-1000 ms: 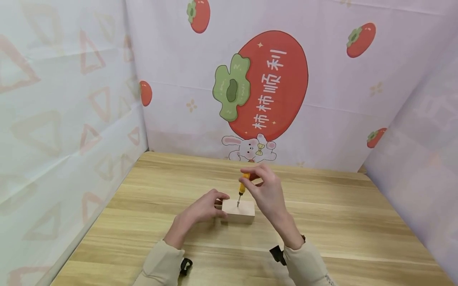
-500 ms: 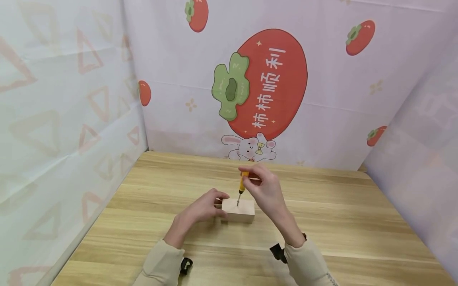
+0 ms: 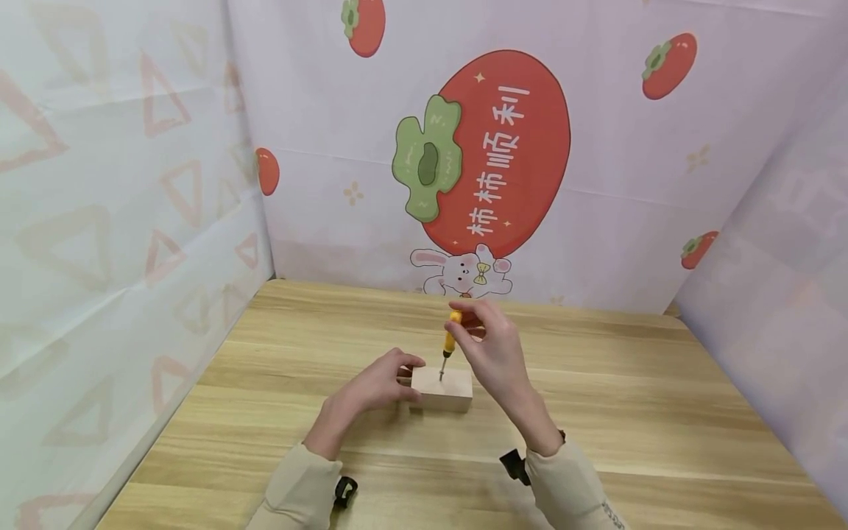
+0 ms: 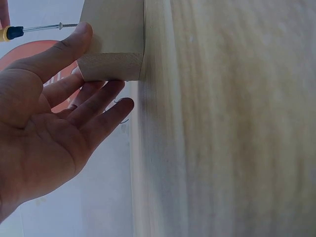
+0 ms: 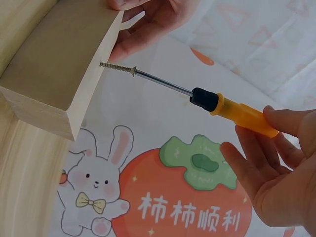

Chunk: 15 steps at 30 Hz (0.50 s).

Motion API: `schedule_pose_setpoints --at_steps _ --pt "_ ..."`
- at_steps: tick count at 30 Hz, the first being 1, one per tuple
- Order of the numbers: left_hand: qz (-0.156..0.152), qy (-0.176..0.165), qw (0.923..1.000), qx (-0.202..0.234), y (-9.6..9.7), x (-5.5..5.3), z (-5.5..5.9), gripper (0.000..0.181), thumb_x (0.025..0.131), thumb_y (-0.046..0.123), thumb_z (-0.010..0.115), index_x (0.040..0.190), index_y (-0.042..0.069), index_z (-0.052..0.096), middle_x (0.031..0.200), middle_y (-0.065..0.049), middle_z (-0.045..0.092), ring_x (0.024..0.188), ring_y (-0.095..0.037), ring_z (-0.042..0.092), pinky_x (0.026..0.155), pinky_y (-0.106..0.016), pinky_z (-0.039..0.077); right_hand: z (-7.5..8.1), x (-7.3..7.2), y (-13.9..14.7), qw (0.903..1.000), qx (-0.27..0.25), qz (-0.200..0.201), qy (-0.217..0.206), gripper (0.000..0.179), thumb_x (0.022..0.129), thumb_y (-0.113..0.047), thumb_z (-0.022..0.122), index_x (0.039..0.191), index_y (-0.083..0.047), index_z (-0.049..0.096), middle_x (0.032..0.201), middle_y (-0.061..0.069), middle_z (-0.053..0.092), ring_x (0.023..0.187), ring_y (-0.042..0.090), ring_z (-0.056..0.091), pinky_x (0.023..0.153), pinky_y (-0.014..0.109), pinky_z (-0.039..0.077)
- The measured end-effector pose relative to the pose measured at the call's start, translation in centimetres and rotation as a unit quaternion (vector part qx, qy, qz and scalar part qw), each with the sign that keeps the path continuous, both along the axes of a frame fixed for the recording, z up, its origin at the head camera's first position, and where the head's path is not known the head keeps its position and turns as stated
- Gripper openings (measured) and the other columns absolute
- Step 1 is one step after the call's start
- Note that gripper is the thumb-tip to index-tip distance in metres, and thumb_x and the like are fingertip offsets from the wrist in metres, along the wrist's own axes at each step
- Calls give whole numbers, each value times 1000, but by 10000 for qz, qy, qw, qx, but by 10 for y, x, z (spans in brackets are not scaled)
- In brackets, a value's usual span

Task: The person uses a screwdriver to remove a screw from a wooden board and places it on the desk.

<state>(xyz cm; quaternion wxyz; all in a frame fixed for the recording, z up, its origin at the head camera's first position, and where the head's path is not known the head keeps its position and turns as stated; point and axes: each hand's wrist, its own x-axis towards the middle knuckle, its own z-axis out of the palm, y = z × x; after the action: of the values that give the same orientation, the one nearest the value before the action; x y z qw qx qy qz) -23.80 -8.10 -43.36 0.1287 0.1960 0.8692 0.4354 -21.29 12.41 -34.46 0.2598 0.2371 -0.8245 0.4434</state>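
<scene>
A pale wooden block (image 3: 442,390) lies on the table, gripped at its left end between the thumb and fingers of my left hand (image 3: 374,383). From the block's top face stands a screw (image 5: 117,67), its tip in the wood and most of its thread showing. My right hand (image 3: 493,353) pinches the yellow handle of a screwdriver (image 3: 450,338) near its top end. The screwdriver's shaft meets the screw head, as the right wrist view shows, and the tool leans slightly. In the left wrist view, the thumb lies on the block's top edge close to the screw.
The wood-grain table (image 3: 609,397) spreads around the block. A cloth backdrop (image 3: 318,221) with persimmon and rabbit prints hangs behind it, and a cloth side wall (image 3: 132,258) stands at the left. Black straps sit at both wrists.
My right fingers have shifted on the screwdriver handle, first turning, then ending a little higher. The left hand and the block stay in place.
</scene>
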Motion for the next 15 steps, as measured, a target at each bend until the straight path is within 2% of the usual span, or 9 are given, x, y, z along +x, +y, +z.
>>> schedule_pose_setpoints --at_steps 4,9,15 --pt "-29 19 10000 36 0 -1 0 59 81 17 82 134 4 59 126 -12 54 122 -32 58 105 -46 49 0 0 0 10000 -38 67 50 23 86 0 75 108 -2 71 99 8 69 88 18 70 81 30 61" --pt "-9 20 10000 8 0 -1 0 59 81 18 82 134 4 59 126 -12 54 123 -32 57 106 -45 49 3 2 -2 9996 -179 216 -94 23 87 6 69 108 -1 71 106 11 71 94 21 71 84 28 60" --pt "14 -24 10000 1 0 2 3 59 81 18 82 134 5 60 126 -12 55 123 -32 58 106 -46 48 1 2 -2 9996 -75 180 -183 23 89 2 68 111 -5 72 111 8 67 103 21 67 92 35 59"
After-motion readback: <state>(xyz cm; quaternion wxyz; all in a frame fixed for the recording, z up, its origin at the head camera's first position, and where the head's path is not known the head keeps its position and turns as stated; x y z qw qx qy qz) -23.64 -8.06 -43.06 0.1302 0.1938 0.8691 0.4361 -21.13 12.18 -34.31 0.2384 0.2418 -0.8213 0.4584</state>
